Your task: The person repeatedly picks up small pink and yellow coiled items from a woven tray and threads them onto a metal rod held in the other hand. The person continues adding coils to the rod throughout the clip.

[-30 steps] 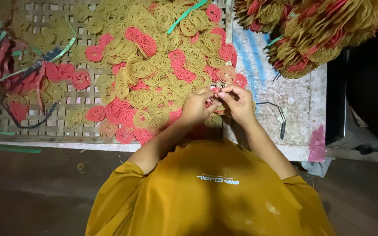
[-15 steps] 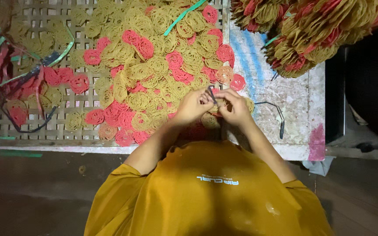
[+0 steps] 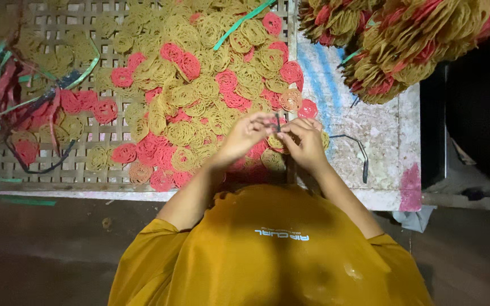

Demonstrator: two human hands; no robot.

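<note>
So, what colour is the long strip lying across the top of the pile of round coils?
Green; the strip shows best in the head view, the only one.

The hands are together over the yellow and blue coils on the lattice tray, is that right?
Not quite: the head view shows the coils are yellow and red, not blue. The left hand and right hand are together over them on the lattice tray.

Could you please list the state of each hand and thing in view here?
left hand: fingers pinched on a thin dark strip
right hand: pinching the same strip
yellow and red discs: loose, spread over the lattice tray
bundled discs: stacked, tied
</note>
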